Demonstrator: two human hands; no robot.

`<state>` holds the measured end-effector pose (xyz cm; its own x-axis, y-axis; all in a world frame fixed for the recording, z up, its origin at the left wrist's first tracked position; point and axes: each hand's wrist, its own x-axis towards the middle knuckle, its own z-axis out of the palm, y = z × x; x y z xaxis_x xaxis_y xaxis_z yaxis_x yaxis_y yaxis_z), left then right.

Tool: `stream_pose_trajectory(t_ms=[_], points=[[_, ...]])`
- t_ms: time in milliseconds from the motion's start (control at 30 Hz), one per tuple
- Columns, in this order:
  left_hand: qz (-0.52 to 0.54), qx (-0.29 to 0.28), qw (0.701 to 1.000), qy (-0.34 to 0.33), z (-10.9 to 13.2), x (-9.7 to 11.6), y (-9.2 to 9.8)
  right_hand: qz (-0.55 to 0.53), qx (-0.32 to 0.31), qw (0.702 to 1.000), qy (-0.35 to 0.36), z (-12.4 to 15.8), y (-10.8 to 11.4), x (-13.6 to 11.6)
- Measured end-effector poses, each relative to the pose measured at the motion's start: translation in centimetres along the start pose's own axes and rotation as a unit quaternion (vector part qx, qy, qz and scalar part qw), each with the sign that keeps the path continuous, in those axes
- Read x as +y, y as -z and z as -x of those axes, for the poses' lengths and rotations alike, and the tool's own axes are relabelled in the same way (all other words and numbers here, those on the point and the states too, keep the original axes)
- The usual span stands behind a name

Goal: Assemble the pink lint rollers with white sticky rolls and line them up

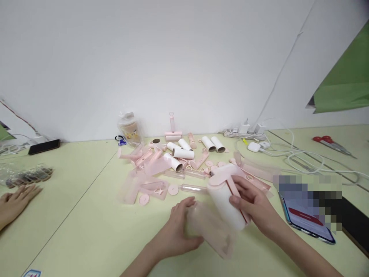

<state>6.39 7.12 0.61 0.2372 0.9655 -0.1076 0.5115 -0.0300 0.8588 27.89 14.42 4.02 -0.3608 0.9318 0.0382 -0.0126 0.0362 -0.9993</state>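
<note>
My right hand (pixel 250 202) grips a lint roller head (pixel 223 200), a white roll with a pink cover along one side, tilted above the table. To its left, my left hand (pixel 181 231) curves its fingers and thumb around one end of a translucent plastic sleeve (pixel 213 229), blurred by motion. Beyond both hands lies a spread of pink plastic parts (pixel 144 157), white paper rolls (pixel 183 154), clear tubes (pixel 193 188) and round pink discs (pixel 173 189). An assembled pink lint roller (pixel 173 134) stands upright at the back against the wall.
A wrapped cup (pixel 130 129) stands by the wall. Rightward are a phone (pixel 307 215), white cables (pixel 291 150), a power strip (pixel 245 134) and red-handled scissors (pixel 331 144). Another person's hand (pixel 19 202) rests at left near clear-wrapped items (pixel 29 176) and a black phone (pixel 44 147).
</note>
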Motion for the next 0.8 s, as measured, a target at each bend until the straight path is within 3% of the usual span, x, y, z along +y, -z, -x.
stream_pose_trajectory(t_ms=[167,333,500,800], points=[[-0.056,0.019,0.998,-0.019,-0.6,-0.3,-0.6,0.204,-0.048,0.975,0.067,0.8,-1.7,0.0],[-0.051,0.013,0.999,-0.001,-1.0,-0.2,-0.6,0.398,-0.184,0.877,0.195,1.2,-2.2,-0.5],[-0.053,0.021,0.998,-0.015,-0.8,-0.6,-0.6,0.461,-0.217,0.831,0.223,1.5,-2.2,-1.2],[-0.053,0.03,0.998,-0.015,-0.9,-0.4,-0.7,0.493,-0.225,0.807,0.234,1.4,-2.3,0.4]])
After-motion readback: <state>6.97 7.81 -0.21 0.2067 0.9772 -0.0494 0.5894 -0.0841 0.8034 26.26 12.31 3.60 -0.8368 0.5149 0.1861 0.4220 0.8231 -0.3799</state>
